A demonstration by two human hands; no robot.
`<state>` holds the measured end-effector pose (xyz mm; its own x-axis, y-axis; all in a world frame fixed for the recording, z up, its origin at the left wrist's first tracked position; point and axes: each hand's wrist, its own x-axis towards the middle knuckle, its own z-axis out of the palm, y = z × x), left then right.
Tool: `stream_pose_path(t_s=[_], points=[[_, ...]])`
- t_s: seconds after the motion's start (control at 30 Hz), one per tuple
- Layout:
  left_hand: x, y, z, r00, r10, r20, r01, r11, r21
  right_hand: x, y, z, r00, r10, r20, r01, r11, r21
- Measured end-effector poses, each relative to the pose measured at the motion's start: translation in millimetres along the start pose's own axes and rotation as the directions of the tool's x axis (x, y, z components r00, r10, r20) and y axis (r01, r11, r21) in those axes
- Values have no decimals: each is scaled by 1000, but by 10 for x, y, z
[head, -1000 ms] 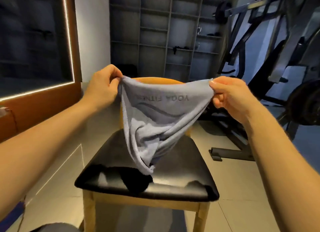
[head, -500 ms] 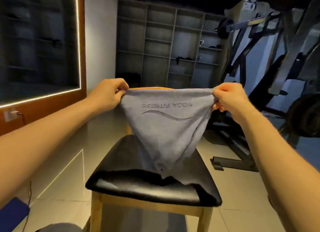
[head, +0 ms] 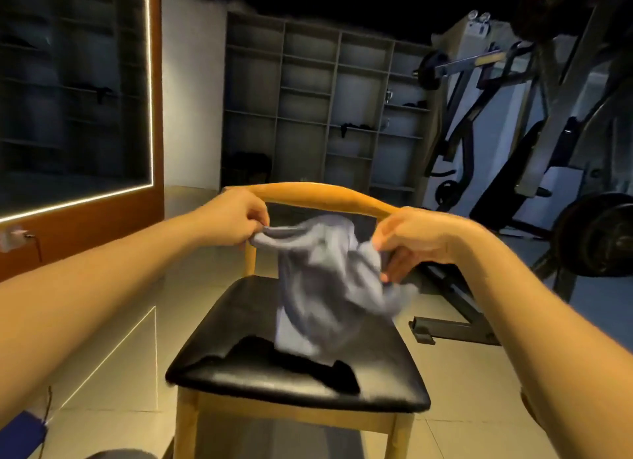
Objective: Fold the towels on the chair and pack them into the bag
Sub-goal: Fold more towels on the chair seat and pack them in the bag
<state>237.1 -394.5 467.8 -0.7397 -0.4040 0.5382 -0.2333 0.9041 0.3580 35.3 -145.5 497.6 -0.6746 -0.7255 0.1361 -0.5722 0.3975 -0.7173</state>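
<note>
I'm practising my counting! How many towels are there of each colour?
Grey: 1, the grey towel, pinched by the left hand and the right hand.
Black: 1, the black towel, lying on the chair seat.
Total: 2 towels.

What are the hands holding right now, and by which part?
Both hold the grey towel by its upper edge: the left hand pinches one end, the right hand grips the other. The rest hangs loose.
</note>
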Motion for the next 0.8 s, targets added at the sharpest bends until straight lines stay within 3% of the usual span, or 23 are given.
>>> stream_pose_path(t_s=[0.03,0.1,0.13,0.2,0.43,0.6,0.7,0.8], points=[[16,-35,14,996,-59,-65,60,998,8,5,52,33,996,83,25,-85,991,103],[76,-71,-50,937,-190,-293,148,976,-159,55,70,-18,951,106,-292,8,932,363],[101,-65,-85,919,-236,-316,163,957,-238,80,57,-73,893,103,-438,102,902,419],[143,-21,-136,926,-272,-262,180,928,-327,92,-33,-143,843,79,-532,212,861,463],[262,35,-207,856,-354,-375,170,880,-444,46,-171,-141,883,37,-469,255,799,544],[300,58,-210,850,-250,-464,70,926,-370,60,-85,-245,888,84,-451,239,754,612],[401,51,-128,892,-355,-281,187,855,-484,226,39,-246,895,175,-410,129,779,614],[567,-49,75,887,-453,-92,337,770,-543,545,186,-112,913,274,-303,-6,750,661]])
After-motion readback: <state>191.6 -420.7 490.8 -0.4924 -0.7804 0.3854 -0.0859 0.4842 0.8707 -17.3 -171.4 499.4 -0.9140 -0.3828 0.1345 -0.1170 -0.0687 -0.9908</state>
